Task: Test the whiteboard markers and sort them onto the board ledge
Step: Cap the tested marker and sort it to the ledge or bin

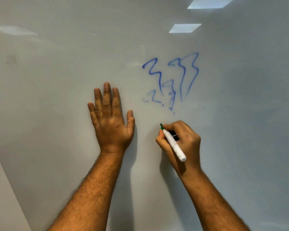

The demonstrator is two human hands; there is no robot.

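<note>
The whiteboard [57,80] fills nearly the whole view. My left hand [110,117] lies flat against it with straight, spread fingers. To its right, my right hand [180,140] grips a white marker [173,144] with a green tip, uncapped. The tip touches or nearly touches the board just below several blue zigzag scribbles [173,77]. No green mark shows on the board. The ledge is out of view.
Bright reflections of ceiling lights [184,28] show on the board at upper right. A lighter wall strip [0,189] borders the board's left edge at lower left. Faint smudges mark the board at upper left.
</note>
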